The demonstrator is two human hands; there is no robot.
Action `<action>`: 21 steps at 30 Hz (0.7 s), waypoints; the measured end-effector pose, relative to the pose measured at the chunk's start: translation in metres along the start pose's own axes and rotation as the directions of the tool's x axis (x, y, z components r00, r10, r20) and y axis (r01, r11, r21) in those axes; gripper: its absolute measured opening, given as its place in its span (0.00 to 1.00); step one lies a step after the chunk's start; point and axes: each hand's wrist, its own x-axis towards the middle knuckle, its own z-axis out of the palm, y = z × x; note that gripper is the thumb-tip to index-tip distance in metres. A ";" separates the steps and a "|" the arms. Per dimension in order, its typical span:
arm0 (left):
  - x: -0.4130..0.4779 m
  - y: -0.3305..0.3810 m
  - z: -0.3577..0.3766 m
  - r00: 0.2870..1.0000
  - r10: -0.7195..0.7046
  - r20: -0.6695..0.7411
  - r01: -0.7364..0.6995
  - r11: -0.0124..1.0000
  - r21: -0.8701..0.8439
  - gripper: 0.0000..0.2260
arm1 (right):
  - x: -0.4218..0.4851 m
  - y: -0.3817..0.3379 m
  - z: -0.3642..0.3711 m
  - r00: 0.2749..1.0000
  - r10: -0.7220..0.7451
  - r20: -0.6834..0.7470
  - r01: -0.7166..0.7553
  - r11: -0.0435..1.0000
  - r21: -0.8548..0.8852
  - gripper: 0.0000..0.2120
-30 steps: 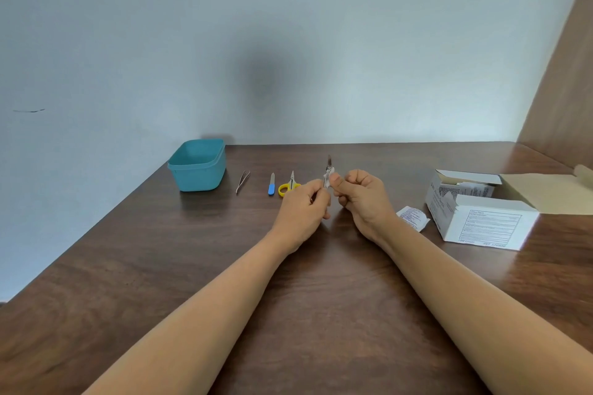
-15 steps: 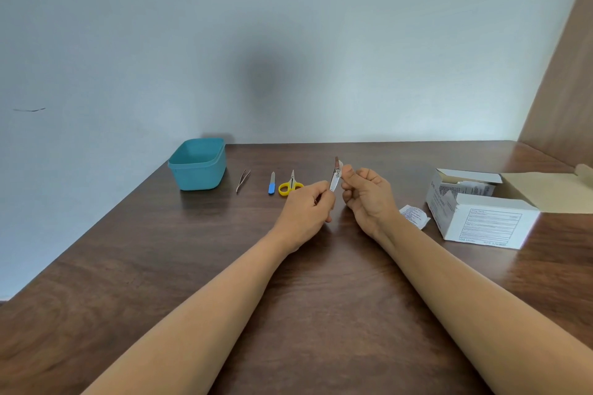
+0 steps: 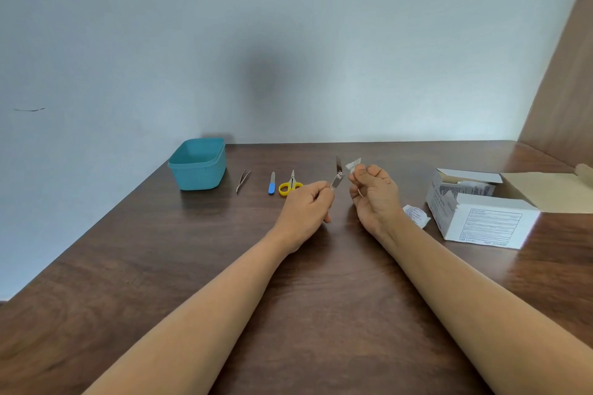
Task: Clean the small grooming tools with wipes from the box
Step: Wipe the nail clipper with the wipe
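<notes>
My left hand (image 3: pixel 305 212) pinches a silver nail clipper (image 3: pixel 337 174) by its lower end, lever pointing up and away. Just to its right, my right hand (image 3: pixel 373 196) holds a small white wipe (image 3: pixel 353 164) between thumb and fingertips, a short gap from the clipper. On the table behind lie metal tweezers (image 3: pixel 243 180), a blue nail file (image 3: pixel 272 183) and small yellow-handled scissors (image 3: pixel 290 184) in a row. The white wipe box (image 3: pixel 484 220) stands open at the right.
A teal plastic tub (image 3: pixel 197 163) sits at the back left near the wall. A torn wipe wrapper (image 3: pixel 416 215) lies beside the box. The box's flap (image 3: pixel 545 191) spreads to the right. A wooden panel (image 3: pixel 564 90) closes the right side.
The hands have drawn apart: the right hand with the wipe has come off the clipper and moved right, and the clipper now tilts up in the left hand.
</notes>
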 end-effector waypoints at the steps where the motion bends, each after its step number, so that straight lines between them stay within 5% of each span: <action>1: 0.001 0.000 0.000 1.000 -0.010 -0.013 0.010 1.000 -0.023 0.13 | -0.001 0.000 0.000 1.000 0.001 0.013 -0.001 1.000 -0.020 0.14; 6: 0.004 -0.001 0.000 0.997 -0.073 -0.041 0.065 0.984 -0.165 0.15 | -0.003 0.002 0.001 0.992 0.028 0.123 -0.016 0.996 -0.092 0.07; 15: 0.006 -0.004 -0.001 0.989 -0.137 -0.051 0.122 0.965 -0.234 0.16 | -0.010 0.002 0.003 0.959 0.046 0.278 0.004 0.984 -0.176 0.09; 21: 0.005 -0.003 -0.003 0.990 -0.130 -0.049 0.114 0.962 -0.247 0.16 | -0.013 0.001 0.003 0.971 -0.003 0.240 0.062 0.969 -0.239 0.07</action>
